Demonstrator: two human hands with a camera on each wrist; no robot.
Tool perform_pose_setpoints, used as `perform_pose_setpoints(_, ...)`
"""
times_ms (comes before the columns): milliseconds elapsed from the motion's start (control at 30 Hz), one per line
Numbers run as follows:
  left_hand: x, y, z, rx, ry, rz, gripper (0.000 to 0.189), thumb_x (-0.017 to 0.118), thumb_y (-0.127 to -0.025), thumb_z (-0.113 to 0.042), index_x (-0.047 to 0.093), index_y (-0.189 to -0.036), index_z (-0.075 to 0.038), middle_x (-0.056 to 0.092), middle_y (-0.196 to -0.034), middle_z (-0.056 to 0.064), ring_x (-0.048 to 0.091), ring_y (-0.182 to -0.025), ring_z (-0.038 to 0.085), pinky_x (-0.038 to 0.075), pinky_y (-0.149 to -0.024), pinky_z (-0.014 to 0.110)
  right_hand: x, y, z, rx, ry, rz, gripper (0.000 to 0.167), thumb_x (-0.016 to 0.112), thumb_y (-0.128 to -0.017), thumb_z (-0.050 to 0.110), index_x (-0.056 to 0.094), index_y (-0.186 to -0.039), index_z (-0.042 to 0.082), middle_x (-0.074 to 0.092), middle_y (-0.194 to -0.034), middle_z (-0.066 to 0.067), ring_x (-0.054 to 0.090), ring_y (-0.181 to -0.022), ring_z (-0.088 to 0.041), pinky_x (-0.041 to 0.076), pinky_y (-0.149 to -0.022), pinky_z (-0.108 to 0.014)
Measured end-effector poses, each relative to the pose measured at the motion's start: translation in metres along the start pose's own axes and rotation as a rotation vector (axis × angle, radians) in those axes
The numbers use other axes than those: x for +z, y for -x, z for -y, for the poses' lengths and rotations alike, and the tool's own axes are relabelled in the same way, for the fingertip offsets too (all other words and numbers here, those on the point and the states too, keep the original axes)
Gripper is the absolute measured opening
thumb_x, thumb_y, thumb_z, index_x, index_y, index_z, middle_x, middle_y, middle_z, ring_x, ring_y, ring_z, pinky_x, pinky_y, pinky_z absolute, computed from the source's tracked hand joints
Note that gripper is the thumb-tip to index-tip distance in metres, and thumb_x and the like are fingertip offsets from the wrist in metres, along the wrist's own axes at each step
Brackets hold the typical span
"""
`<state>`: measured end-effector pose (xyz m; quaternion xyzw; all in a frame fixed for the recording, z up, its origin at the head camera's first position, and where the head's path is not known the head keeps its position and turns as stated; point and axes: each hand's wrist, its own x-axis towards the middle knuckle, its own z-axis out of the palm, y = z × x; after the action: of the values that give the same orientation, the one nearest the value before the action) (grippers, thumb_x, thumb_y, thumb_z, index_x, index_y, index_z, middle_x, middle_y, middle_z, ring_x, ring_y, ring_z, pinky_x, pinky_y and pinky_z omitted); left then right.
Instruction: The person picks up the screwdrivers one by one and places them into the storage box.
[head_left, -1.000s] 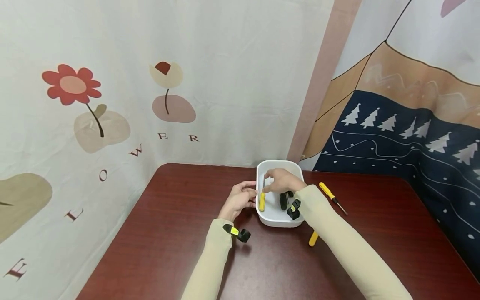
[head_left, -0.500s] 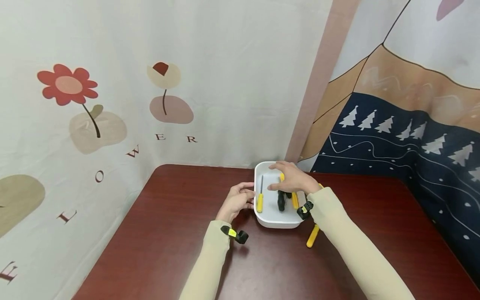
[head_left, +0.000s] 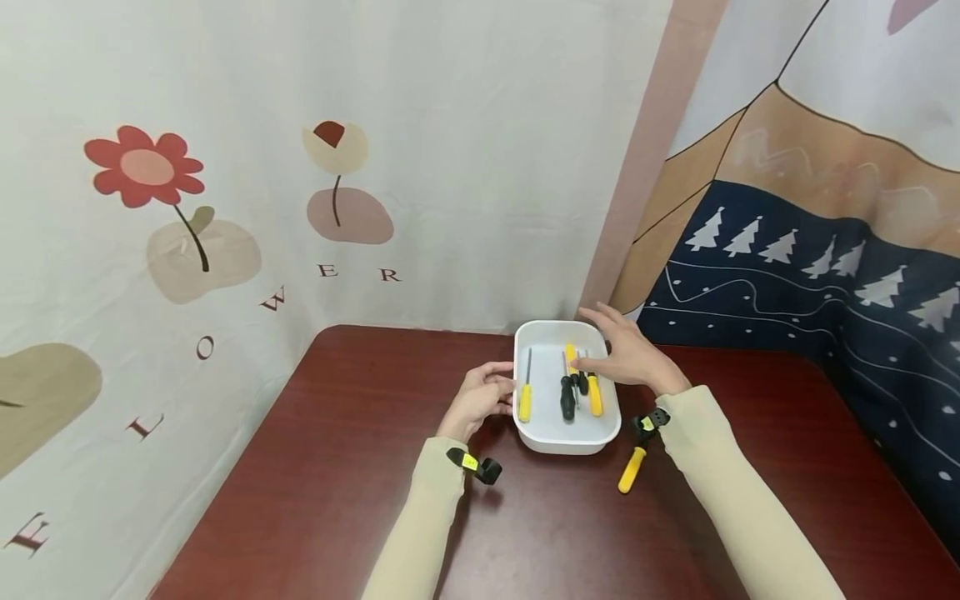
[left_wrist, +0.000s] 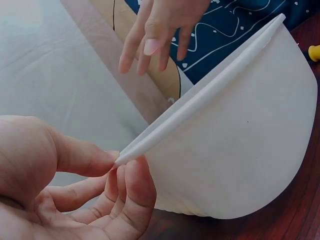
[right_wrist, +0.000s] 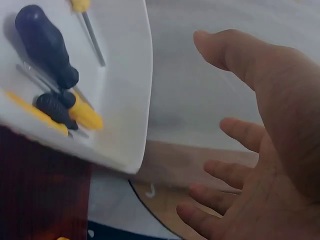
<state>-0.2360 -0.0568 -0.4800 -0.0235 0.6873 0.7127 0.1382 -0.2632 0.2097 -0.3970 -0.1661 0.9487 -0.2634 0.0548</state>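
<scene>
A white plastic tub [head_left: 543,433] stands near the table's back edge, with several yellow and black screwdrivers inside. One yellow screwdriver [head_left: 525,402] lies alone along the tub's left side; a black-handled screwdriver [head_left: 567,400] and others cluster toward the right. My left hand [head_left: 476,402] pinches the tub's left rim between thumb and fingers, plain in the left wrist view. Above the tub's right edge my right hand [head_left: 630,352] hovers with fingers spread, holding nothing. In the right wrist view the right hand [right_wrist: 260,135] is apart from the tub.
A yellow-handled screwdriver [head_left: 632,471] lies on the dark red table [head_left: 360,467] right of the tub, its far end hidden behind the right wrist's camera. Printed curtains [head_left: 480,167] hang directly behind the table.
My right hand has left the yellow screwdriver at the tub's left side and moved right, its fingers spreading. The left hand stays on the rim.
</scene>
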Motion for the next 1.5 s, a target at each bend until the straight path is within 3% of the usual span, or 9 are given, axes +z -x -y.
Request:
perform_pose_setpoints(300, 0.001, 0.001, -0.003, -0.002, 0.000, -0.004, 0.046, 0.059, -0.096, 0.000, 0.054, -0.141, 0.001, 0.067, -0.104, 0.017, 0.060, -0.068, 0.014, 0.057, -0.058, 0.022, -0.006, 0.013, -0.021, 0.103, -0.012, -0.053, 0.098, 0.073, -0.091, 0.045, 0.017, -0.165, 0.014, 0.007, -0.171, -0.025, 0.011, -0.154, -0.054, 0.024, -0.114, -0.080)
perform_pose_setpoints(533, 0.000, 0.001, -0.001, -0.004, -0.005, 0.006, 0.044, 0.059, -0.097, -0.001, 0.054, -0.141, 0.001, 0.067, -0.102, 0.014, 0.060, -0.070, 0.014, 0.057, -0.060, 0.023, -0.005, 0.023, -0.041, 0.166, -0.031, -0.097, 0.103, 0.071, -0.092, 0.050, 0.013, -0.165, 0.007, 0.011, -0.168, -0.030, 0.019, -0.151, -0.056, 0.029, -0.112, -0.079)
perform_pose_setpoints(767, 0.001, 0.003, -0.001, -0.009, 0.010, 0.011, 0.043, 0.059, -0.097, 0.000, 0.055, -0.140, 0.001, 0.067, -0.101, 0.012, 0.060, -0.070, 0.015, 0.057, -0.060, 0.023, -0.001, 0.034, -0.064, 0.232, -0.045, -0.086, 0.100, 0.065, -0.096, 0.052, 0.013, -0.162, -0.001, 0.015, -0.164, -0.037, 0.025, -0.147, -0.059, 0.032, -0.111, -0.078)
perform_pose_setpoints(1000, 0.000, 0.003, -0.004, -0.012, 0.007, 0.008, 0.044, 0.059, -0.097, 0.000, 0.054, -0.141, 0.001, 0.066, -0.098, 0.011, 0.060, -0.070, 0.014, 0.057, -0.060, 0.024, 0.003, 0.040, -0.080, 0.262, -0.046, -0.075, 0.090, 0.060, -0.100, 0.046, 0.019, -0.158, -0.010, 0.024, -0.157, -0.043, 0.034, -0.139, -0.060, 0.038, -0.108, -0.076)
perform_pose_setpoints(1200, 0.001, 0.003, -0.004, -0.020, 0.002, 0.007, 0.044, 0.060, -0.097, 0.000, 0.054, -0.142, 0.001, 0.066, -0.099, 0.011, 0.060, -0.070, 0.014, 0.058, -0.061, 0.024, 0.011, 0.043, -0.092, 0.269, -0.021, -0.054, 0.082, 0.063, -0.098, 0.038, 0.029, -0.152, -0.014, 0.042, -0.145, -0.042, 0.050, -0.125, -0.053, 0.048, -0.104, -0.068)
perform_pose_setpoints(1500, 0.000, 0.002, -0.002, -0.013, 0.003, 0.005, 0.045, 0.059, -0.097, 0.000, 0.053, -0.142, 0.001, 0.067, -0.104, 0.016, 0.059, -0.070, 0.015, 0.057, -0.059, 0.023, 0.019, 0.045, -0.102, 0.309, 0.000, -0.037, 0.066, 0.067, -0.095, 0.021, 0.041, -0.144, -0.015, 0.053, -0.130, -0.038, 0.056, -0.104, -0.041, 0.056, -0.095, -0.057)
